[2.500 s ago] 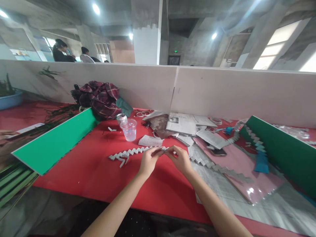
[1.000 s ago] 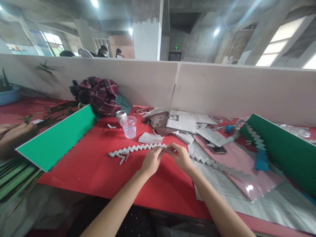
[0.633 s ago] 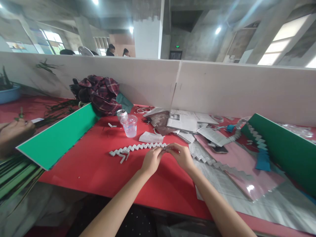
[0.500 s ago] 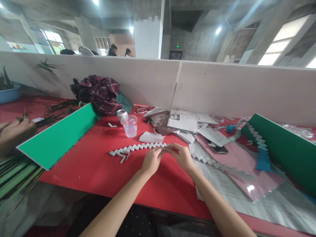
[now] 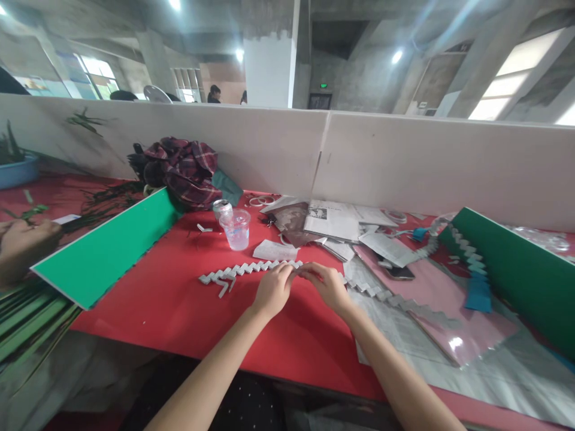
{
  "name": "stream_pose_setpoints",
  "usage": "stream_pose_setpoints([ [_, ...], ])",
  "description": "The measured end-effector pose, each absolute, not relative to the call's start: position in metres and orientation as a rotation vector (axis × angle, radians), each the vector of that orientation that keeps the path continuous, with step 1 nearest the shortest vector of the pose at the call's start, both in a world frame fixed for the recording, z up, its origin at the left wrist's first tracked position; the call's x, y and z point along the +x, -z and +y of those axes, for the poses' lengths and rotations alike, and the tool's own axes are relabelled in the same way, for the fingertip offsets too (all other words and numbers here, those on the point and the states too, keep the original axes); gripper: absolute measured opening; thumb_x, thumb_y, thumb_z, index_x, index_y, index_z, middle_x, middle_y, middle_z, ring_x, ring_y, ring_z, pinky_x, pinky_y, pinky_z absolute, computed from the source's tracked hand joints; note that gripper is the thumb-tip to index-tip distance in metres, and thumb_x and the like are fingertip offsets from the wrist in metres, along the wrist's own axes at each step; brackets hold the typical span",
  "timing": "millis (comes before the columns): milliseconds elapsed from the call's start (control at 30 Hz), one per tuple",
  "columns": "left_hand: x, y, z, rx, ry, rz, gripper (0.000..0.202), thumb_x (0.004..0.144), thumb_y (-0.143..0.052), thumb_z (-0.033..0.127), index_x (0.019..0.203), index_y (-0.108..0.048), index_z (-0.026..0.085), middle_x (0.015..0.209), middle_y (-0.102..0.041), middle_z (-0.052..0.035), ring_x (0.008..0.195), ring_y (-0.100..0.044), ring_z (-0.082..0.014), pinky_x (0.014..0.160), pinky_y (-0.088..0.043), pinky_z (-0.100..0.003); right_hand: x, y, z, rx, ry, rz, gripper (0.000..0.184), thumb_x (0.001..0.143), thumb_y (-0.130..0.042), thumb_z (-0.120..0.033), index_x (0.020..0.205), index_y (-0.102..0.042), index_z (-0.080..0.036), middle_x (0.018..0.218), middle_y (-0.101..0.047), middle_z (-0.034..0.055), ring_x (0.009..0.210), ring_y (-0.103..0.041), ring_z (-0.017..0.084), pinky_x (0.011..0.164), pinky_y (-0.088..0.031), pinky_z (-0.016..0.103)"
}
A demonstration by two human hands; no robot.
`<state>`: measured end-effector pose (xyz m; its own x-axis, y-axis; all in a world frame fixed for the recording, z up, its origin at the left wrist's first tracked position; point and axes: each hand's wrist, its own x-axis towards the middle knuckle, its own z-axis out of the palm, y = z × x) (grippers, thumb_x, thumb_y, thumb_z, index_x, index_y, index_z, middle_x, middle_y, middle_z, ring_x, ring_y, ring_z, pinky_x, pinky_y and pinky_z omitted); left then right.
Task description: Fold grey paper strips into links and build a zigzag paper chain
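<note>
**Edges and clearance.** The near edge of the red tabletop (image 5: 188, 323) runs just below both wrists. A bare red area lies to the left of the left hand (image 5: 271, 291) and between the hands and the near edge. Further left of that hand, a green board (image 5: 103, 251) stands on edge at a slant. To the right of the right hand (image 5: 331, 288), the surface is covered by a pink sheet (image 5: 453, 314) and grey paper, and a second green board (image 5: 516, 269) bounds that side. A white partition (image 5: 404, 167) closes off the far side beyond the hands.

**Work item.** The paper chain (image 5: 245, 269), a grey zigzag strip, lies flat on the tabletop. It extends left from the fingertips of the left hand. Both hands meet at its right end, thumbs and fingers closed together on it. A plastic cup (image 5: 236, 230) and a can (image 5: 221, 209) stand beyond the left hand, apart from the chain. A stack of newspaper (image 5: 332, 224) lies beyond the right hand. A second zigzag strip (image 5: 398, 303) runs away to the right of the right hand.

**Limits of view.** The fingers hide the exact pinch point. Another person's hand (image 5: 22, 246) is cut off at the far left edge.
</note>
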<state>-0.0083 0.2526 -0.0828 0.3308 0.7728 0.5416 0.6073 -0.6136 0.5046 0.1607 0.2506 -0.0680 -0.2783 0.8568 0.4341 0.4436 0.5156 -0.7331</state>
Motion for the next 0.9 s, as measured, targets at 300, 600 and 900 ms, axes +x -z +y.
stream_pose_setpoints([
  [300, -0.0081, 0.0872, 0.2555, 2.301, -1.176, 1.213, 0.023, 0.083, -0.037, 0.003, 0.08, -0.054, 0.017, 0.079, -0.058, -0.005, 0.068, -0.053, -0.016, 0.061, -0.039, -0.026, 0.1614, 0.0694, 0.2519, -1.145, -0.585, -1.873, 0.009, 0.083, -0.056, -0.027, 0.078, -0.059, -0.02, 0.075, -0.067, 0.0011, 0.069, -0.061, 0.016, 0.066, -0.047, 0.027],
  [600, -0.0116, 0.0801, 0.254, 2.288, -1.206, 1.168, 0.02, 0.088, -0.038, 0.01, 0.075, -0.053, 0.017, 0.075, -0.056, -0.0036, 0.068, -0.05, -0.0145, 0.062, -0.037, -0.025, 0.1589, 0.0689, 0.2491, -1.049, -0.637, -1.866, 0.008, 0.085, -0.052, -0.027, 0.083, -0.056, -0.021, 0.077, -0.063, 0.0017, 0.073, -0.059, 0.016, 0.07, -0.046, 0.027],
  [900, -0.0098, 0.0811, 0.2556, 2.252, -1.188, 1.136, 0.018, 0.09, -0.042, 0.018, 0.086, -0.059, 0.017, 0.085, -0.062, -0.0053, 0.08, -0.057, -0.0165, 0.071, -0.044, -0.027, 0.1624, 0.0697, 0.2513, -1.063, -0.591, -1.908, 0.008, 0.084, -0.055, -0.028, 0.084, -0.059, -0.021, 0.079, -0.065, 0.0016, 0.073, -0.06, 0.017, 0.07, -0.046, 0.028],
])
